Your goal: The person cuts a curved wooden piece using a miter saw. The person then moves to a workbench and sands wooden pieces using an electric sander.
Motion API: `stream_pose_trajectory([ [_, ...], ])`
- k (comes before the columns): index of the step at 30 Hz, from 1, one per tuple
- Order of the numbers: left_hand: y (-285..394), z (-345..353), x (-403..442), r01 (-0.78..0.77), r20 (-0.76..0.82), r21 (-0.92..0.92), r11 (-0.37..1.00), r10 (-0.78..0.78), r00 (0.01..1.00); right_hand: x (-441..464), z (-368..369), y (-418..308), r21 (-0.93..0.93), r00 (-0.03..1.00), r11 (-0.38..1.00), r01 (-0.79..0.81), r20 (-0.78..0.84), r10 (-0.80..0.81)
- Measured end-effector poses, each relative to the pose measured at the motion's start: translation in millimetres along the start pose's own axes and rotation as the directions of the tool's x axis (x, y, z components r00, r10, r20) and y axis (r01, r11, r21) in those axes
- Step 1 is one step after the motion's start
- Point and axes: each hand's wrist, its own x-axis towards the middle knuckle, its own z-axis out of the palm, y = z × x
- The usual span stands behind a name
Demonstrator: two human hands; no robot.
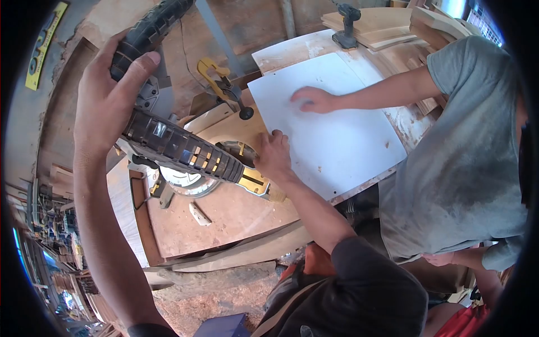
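My left hand (109, 98) is raised at the upper left, its fingers and thumb wrapped round a thick black ribbed hose (143, 42). Below it stretches a miter saw (185, 149), black with yellow parts, with its round scale partly visible beneath. Around the saw's black handle (238, 150), my right hand (274, 154) is closed; some of its fingers are hidden. Just beyond that hand lies a large white board (331, 135). A yellow and black clamp (227, 84) stands behind the saw.
Another person's hand (317, 100) reaches over the white board from the right. A cordless drill (346, 25) stands among wooden boards (387, 25). A small wood offcut (199, 214) lies on the bench (241, 224). Sawdust (219, 303) covers the floor. A yellow level (45, 48) is at far left.
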Motion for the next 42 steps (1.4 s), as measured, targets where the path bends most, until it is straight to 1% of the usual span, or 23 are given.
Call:
stream_pose_trajectory([
  [3, 1, -1, 0, -0.024, 0.004, 0.02, 1.0, 0.024, 1.0, 3, 1, -2, -0.037, 0.999, 0.999, -0.021, -0.045, 0.019],
  [5, -1, 0, -1, -0.043, -0.009, 0.036, 0.998, 0.043, 0.999, 13, -5, -10, 0.023, 0.987, 0.999, -0.028, -0.155, 0.031],
  [6, -2, 0, 1, -0.07, -0.019, 0.049, 0.996, 0.071, 0.997, 28, -10, -15, 0.023, 0.987, 1.0, -0.014, -0.163, 0.017],
  [7, -1, -1, 1, -0.068, -0.026, 0.053, 0.996, 0.07, 0.997, 47, -20, -22, 0.136, 0.953, 0.979, 0.149, -0.282, -0.106],
  [8, -2, 0, -1, -0.063, -0.026, 0.063, 0.996, 0.065, 0.998, 64, -30, -30, 0.228, 0.893, 0.922, 0.312, -0.403, -0.202],
  [10, -2, 3, -1, -0.057, -0.027, 0.07, 0.996, 0.059, 0.998, 108, -51, -53, -0.023, 0.685, 0.85, 0.526, -0.582, -0.439],
  [12, -1, 3, -1, -0.059, -0.046, 0.058, 0.997, 0.062, 0.997, 152, -64, -77, -0.145, 0.542, 0.738, 0.659, -0.589, -0.6],
  [13, -1, 4, -2, -0.054, -0.046, 0.057, 0.997, 0.057, 0.997, 163, -71, -87, -0.143, 0.544, 0.737, 0.66, -0.586, -0.601],
  [15, -2, 6, -2, -0.036, -0.05, 0.006, 0.999, 0.036, 0.998, 180, -81, -102, -0.233, 0.629, 0.714, 0.66, -0.347, -0.695],
  [16, -2, 6, -2, -0.031, -0.052, 0.008, 0.999, 0.032, 0.998, 190, -80, -104, -0.231, 0.628, 0.711, 0.664, -0.344, -0.698],
  [18, -2, 5, -3, -0.019, -0.041, 0.022, 1.0, 0.02, 0.999, 203, -77, -106, -0.297, 0.716, 0.717, 0.631, -0.132, -0.685],
  [19, -2, 5, -1, -0.023, -0.044, 0.024, 0.999, 0.024, 0.999, 204, -81, -111, -0.299, 0.715, 0.716, 0.631, -0.136, -0.686],
  [21, 0, 5, -2, -0.034, -0.046, -0.004, 0.999, 0.034, 0.998, 202, -99, -125, -0.299, 0.754, 0.737, 0.606, -0.08, -0.652],
  [25, 2, 7, -4, -0.022, -0.069, 0.006, 1.0, 0.023, 0.997, 216, -106, -144, -0.246, 0.753, 0.732, 0.635, -0.018, -0.658],
  [27, 1, 7, -4, -0.018, -0.058, 0.007, 1.0, 0.018, 0.998, 241, -94, -143, -0.184, 0.804, 0.782, 0.595, 0.14, -0.579],
  [28, 1, 7, -5, -0.014, -0.059, 0.008, 1.0, 0.015, 0.998, 246, -87, -142, -0.183, 0.802, 0.781, 0.597, 0.142, -0.58],
  [30, 0, 8, -4, -0.038, -0.074, -0.007, 0.999, 0.037, 0.997, 254, -74, -138, -0.083, 0.828, 0.838, 0.539, 0.236, -0.508],
  [31, 0, 4, -3, -0.035, -0.081, -0.006, 0.999, 0.034, 0.996, 254, -75, -142, -0.085, 0.824, 0.835, 0.544, 0.238, -0.514],
  [33, 2, -2, -4, 0.023, 0.065, -0.024, 0.999, -0.021, 0.998, 246, -73, -141, -0.078, 0.841, 0.849, 0.523, 0.212, -0.498],
  [34, 2, -1, -4, 0.023, 0.07, -0.028, 0.999, -0.021, 0.997, 240, -77, -141, -0.079, 0.844, 0.852, 0.517, 0.214, -0.492],
  [36, 2, -2, -4, 0.03, 0.072, -0.026, 0.999, -0.028, 0.997, 234, -87, -148, -0.121, 0.846, 0.857, 0.501, 0.277, -0.456],
  [40, 2, -2, -4, 0.047, 0.076, 0.013, 0.999, -0.048, 0.996, 236, -84, -153, -0.162, 0.844, 0.843, 0.512, 0.277, -0.46],
  [42, 4, -3, -3, 0.032, 0.09, -0.067, 0.997, -0.026, 0.996, 245, -74, -160, -0.294, 0.835, 0.793, 0.533, 0.33, -0.44],
])
